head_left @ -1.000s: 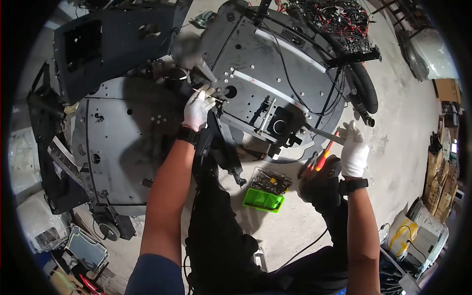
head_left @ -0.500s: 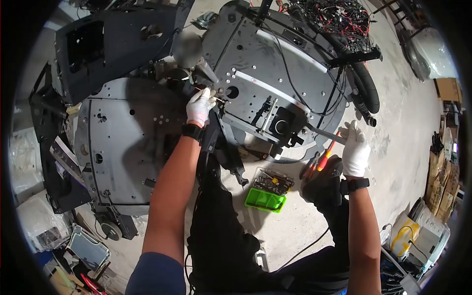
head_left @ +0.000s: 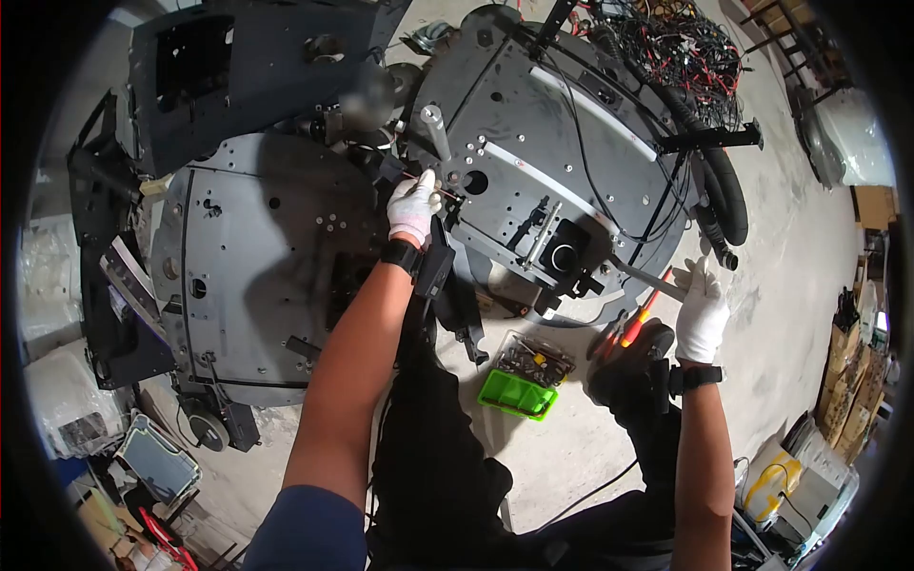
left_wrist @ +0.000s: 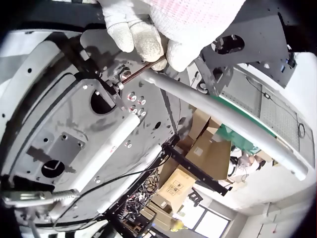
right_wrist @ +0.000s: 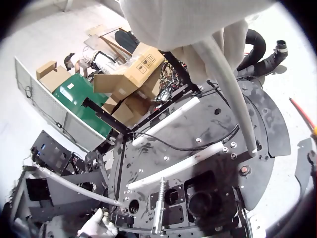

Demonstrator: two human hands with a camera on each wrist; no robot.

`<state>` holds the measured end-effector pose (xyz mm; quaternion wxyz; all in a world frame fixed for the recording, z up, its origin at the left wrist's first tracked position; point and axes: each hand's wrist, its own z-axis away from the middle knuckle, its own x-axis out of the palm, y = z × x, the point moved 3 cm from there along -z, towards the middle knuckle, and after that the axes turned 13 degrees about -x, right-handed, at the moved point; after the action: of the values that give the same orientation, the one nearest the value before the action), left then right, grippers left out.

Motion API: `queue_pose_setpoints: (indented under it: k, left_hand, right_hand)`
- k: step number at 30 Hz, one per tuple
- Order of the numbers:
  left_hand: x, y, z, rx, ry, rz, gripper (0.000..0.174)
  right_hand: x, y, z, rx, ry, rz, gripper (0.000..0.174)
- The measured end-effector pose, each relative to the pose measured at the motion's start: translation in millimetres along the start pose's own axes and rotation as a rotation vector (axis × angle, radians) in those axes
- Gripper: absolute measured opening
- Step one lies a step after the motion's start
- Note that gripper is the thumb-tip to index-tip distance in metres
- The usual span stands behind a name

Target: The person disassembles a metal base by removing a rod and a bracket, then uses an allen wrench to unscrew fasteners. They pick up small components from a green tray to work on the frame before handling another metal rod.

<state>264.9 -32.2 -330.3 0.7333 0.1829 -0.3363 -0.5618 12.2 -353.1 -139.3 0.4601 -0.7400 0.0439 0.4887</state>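
Note:
My gloved left hand (head_left: 415,205) pinches a thin brown rod-shaped tool (left_wrist: 141,70) between thumb and fingertips. The tool's far end meets a small silver fastener (left_wrist: 119,86) beside a round hole in the large dark metal plate (head_left: 514,124). Beside that hand a grey tube (left_wrist: 223,111) stands up from the plate. Over at the plate's right side, my gloved right hand (head_left: 703,319) grips a second grey tube (right_wrist: 225,82) that slants down to the plate. In the right wrist view its fingers pass behind that tube.
A parts box (head_left: 519,390) with a green tray and small hardware sits on the floor between the legs. A red-and-yellow screwdriver (head_left: 640,324) lies by the right shoe. Another metal plate (head_left: 248,285) is at left; a wire tangle (head_left: 676,57) lies at the back.
The head view has shifted, so the plates and the left hand appear farther right. The left hand keeps its pinch on the rod-shaped tool; the right still holds its tube.

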Motion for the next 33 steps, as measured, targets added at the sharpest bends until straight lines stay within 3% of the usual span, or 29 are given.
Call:
queue_pose_setpoints:
  k: [2, 4, 8, 12, 19, 21, 22, 25, 31, 33]
  left_hand:
    - [2, 3, 5, 0.026, -0.015, -0.034, 0.014]
    - [8, 9, 17, 0.118, -0.162, 0.023, 0.021]
    - [-2, 11, 15, 0.033, -0.373, 0.099, 0.037]
    - [-2, 14, 25, 0.093, -0.311, 0.049, 0.046]
    - [-4, 22, 26, 0.140, -0.264, -0.099, 0.041]
    - [-10, 19, 20, 0.017, -0.478, 0.143, 0.043]
    - [-13, 17, 16, 0.039, -0.533, 0.127, 0.044]
    - [-4, 26, 37, -0.015, -0.430, 0.086, 0.043]
    - [-16, 21, 8, 0.035, -0.250, -0.019, 0.043]
    - [-10, 26, 12, 0.056, -0.193, 0.035, 0.036]
  right_hand:
    - [0, -4, 0, 0.004, -0.001, 0.003, 0.031]
    - [0, -3, 0, 0.012, 0.000, 0.006, 0.031]
    - [1, 4, 0, -0.009, 0.008, -0.047, 0.031]
    - [1, 1, 0, 0.000, -0.002, -0.068, 0.031]
    - [1, 5, -1, -0.012, -0.008, -0.044, 0.031]
    - [1, 3, 0, -0.009, 0.006, -0.064, 0.032]
    - [1, 4, 0, -0.009, 0.005, -0.064, 0.032]
    - [2, 5, 0, -0.005, 0.006, -0.063, 0.032]
    - [1, 1, 1, 0.040, 0.005, -0.074, 0.032]
    - [2, 6, 0, 0.024, 0.008, -0.080, 0.033]
